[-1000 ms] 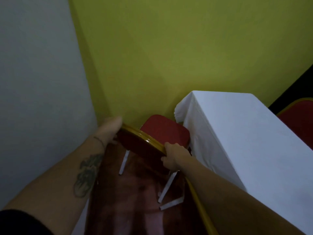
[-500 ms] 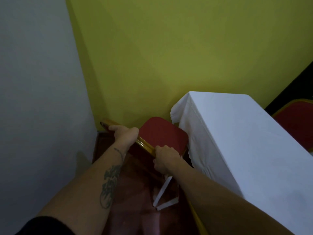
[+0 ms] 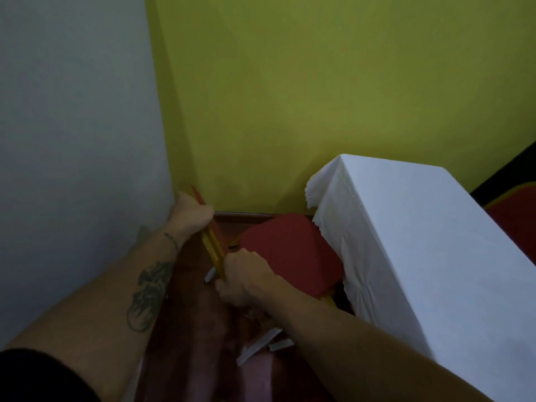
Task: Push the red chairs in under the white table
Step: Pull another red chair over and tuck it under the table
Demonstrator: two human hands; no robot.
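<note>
A red chair (image 3: 290, 250) with a gold frame stands in the corner, its seat facing the white table (image 3: 420, 242) and its right edge tucked beneath the hanging cloth. My left hand (image 3: 190, 214) grips the far end of the chair's gold backrest rim by the grey wall. My right hand (image 3: 246, 274) grips the near end of the same rim. The chair's legs are hidden. A second red chair (image 3: 516, 216) shows at the right edge, beyond the table.
A grey wall (image 3: 72, 140) on the left meets a yellow-green wall (image 3: 319, 97) ahead. The floor (image 3: 197, 329) is glossy dark red and carries white tape strips (image 3: 258, 346). The gap between the grey wall and the table is narrow.
Both hands have carried the chair's back away from me toward the corner, and the seat has slid further under the tablecloth. More floor now shows in front of me.
</note>
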